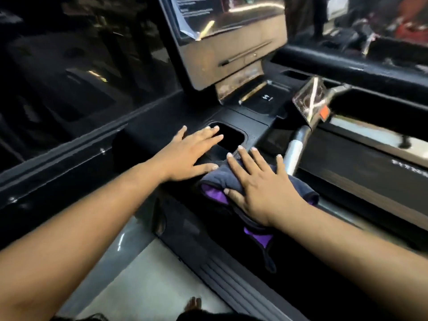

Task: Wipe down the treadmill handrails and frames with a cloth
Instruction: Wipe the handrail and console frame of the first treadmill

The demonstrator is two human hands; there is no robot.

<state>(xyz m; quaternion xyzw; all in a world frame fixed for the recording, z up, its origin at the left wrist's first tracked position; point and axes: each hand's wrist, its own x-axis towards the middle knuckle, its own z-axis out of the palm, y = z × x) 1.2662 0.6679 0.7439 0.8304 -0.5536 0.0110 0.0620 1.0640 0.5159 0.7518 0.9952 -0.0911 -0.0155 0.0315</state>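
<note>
On the black console deck (162, 126) of a treadmill, below its tilted screen (231, 38), two bare hands lie flat, close together but not touching. The right hand (261, 188) presses down with straight, spread fingers on a folded dark grey cloth (215, 177) with purple lining; one corner of the cloth hangs over the console's near edge. The left hand (192, 156) rests open on the bare plastic just left of the cloth, fingertips at the rim of a dark cup recess (229, 137). A silver handrail (294, 151) rises just right of the cloth.
</note>
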